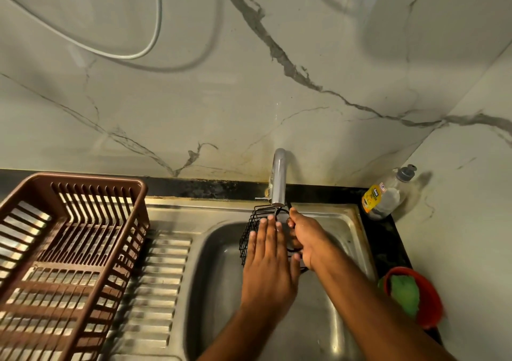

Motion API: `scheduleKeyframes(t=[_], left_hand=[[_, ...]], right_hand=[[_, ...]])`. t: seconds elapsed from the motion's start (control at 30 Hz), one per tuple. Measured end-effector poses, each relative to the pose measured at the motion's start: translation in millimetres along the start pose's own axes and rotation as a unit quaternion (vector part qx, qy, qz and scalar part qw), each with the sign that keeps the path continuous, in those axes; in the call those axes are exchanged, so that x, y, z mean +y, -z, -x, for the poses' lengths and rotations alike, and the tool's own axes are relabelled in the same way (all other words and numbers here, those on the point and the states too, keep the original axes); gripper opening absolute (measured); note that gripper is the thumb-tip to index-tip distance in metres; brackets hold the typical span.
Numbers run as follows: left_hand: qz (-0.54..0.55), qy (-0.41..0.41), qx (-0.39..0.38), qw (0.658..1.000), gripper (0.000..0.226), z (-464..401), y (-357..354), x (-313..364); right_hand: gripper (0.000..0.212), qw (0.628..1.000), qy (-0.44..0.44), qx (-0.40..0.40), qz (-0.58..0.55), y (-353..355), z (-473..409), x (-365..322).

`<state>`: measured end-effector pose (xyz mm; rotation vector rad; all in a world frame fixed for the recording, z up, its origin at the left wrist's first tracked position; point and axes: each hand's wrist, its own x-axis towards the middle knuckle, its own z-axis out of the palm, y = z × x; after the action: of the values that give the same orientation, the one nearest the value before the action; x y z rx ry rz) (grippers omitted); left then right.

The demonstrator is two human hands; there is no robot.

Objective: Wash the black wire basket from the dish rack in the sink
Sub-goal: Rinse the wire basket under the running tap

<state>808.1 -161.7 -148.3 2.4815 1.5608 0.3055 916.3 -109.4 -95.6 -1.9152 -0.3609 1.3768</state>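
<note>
While the right hand [304,238] gripped the black wire basket [250,229] by its right side under the tap [278,180] over the sink [346,216], the left hand [267,261] lay flat, fingers straight, against its near face.

The black wire basket [250,231] is held up over the far side of the steel sink [327,319], just under the tap. The brown dish rack [66,252] sits to the left.
</note>
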Motion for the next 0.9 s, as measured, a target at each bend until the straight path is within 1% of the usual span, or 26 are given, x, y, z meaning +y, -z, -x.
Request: scheduleKeyframes(t=[0.1,0.17,0.23,0.27,0.3,0.33,0.4,0.47,0.5,0.53,0.6,0.67,0.73,0.77,0.8,0.83,0.9], left_hand=[[0.029,0.053,-0.083,0.995,0.068,-38.4,11.4,-15.8],[0.02,0.052,-0.101,0.993,0.067,-61.6,15.6,-29.9],[-0.001,0.054,-0.143,0.988,0.057,-79.5,16.1,-40.4],[0.038,0.067,-0.164,0.983,0.053,-86.2,16.8,-44.3],[0.103,0.083,-0.184,0.974,0.054,-90.4,20.1,-46.6],[0.173,0.104,-0.207,0.957,0.056,-95.4,23.0,-49.5],[0.293,0.12,-0.258,0.913,0.058,-102.3,30.2,-56.8],[0.385,0.121,-0.284,0.87,0.054,-103.5,37.1,-64.5],[0.415,0.117,-0.286,0.856,0.053,-102.3,38.7,-67.9],[0.434,0.116,-0.276,0.85,0.053,-99.6,39.2,-69.7],[0.471,0.139,-0.234,0.839,0.049,-92.4,38.2,-65.2],[0.504,0.21,-0.176,0.819,0.036,-90.1,31.7,-53.8],[0.543,0.261,-0.134,0.787,0.028,-93.1,21.8,-45.7],[0.557,0.269,-0.129,0.775,0.025,-95.4,19.9,-41.6],[0.558,0.264,-0.126,0.776,0.025,-97.9,16.9,-38.5],[0.556,0.25,-0.129,0.782,0.026,-99.6,13.3,-35.4],[0.559,0.229,-0.132,0.786,0.03,-102.6,9.7,-31.6]], right_hand=[[0.041,1.0,0.018,-0.019,0.011,-5.2,13.4,4.8],[0.037,0.998,0.027,-0.038,0.041,-8.1,18.1,13.1],[0.036,0.996,0.032,-0.049,0.073,-8.5,18.0,19.9],[0.036,0.994,0.035,-0.057,0.089,-7.5,16.8,22.8],[0.036,0.992,0.04,-0.066,0.102,-6.6,15.2,25.0],[0.037,0.99,0.048,-0.073,0.112,-4.9,13.3,26.6],[0.039,0.987,0.068,-0.078,0.126,0.1,12.9,26.4],[0.042,0.979,0.102,-0.087,0.15,6.6,14.5,22.3],[0.043,0.973,0.12,-0.089,0.177,10.4,16.0,18.9],[0.044,0.964,0.136,-0.085,0.213,14.3,16.9,15.2],[0.05,0.941,0.164,-0.057,0.291,19.8,16.4,8.3],[0.056,0.913,0.194,-0.001,0.36,20.3,12.5,5.1],[0.054,0.879,0.223,0.06,0.416,14.8,8.6,5.7],[0.051,0.863,0.243,0.086,0.434,10.5,6.7,6.9],[0.049,0.854,0.261,0.104,0.439,5.8,6.0,7.8],[0.047,0.856,0.27,0.117,0.424,1.5,5.0,8.6],[0.045,0.89,0.273,0.118,0.347,-2.5,3.3,9.9]])
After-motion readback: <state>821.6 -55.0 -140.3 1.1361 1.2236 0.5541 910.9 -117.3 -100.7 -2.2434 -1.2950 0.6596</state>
